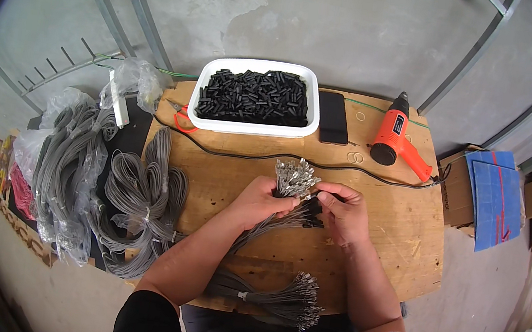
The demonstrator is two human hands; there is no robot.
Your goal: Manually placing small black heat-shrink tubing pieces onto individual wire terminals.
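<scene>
My left hand (263,202) is closed round a bundle of grey wires, and their silvery metal terminals (296,178) fan out above its thumb. At the right edge of those terminals, my right hand (345,215) pinches thumb and forefinger together; what lies between them is too small to make out. Below the hands, part of the wires ends in black sleeves (311,218). A second tied bundle of grey wires (262,296), also with metal terminals, lies at the near table edge between my forearms.
A white tub (317,115) of short black tubes (251,97) stands at the back. Right of it are a black phone (334,118) and an orange heat gun (393,132). A black cord (240,156) crosses the wooden table (398,230). Coiled grey cables (145,194) and red-handled pliers (185,120) lie left.
</scene>
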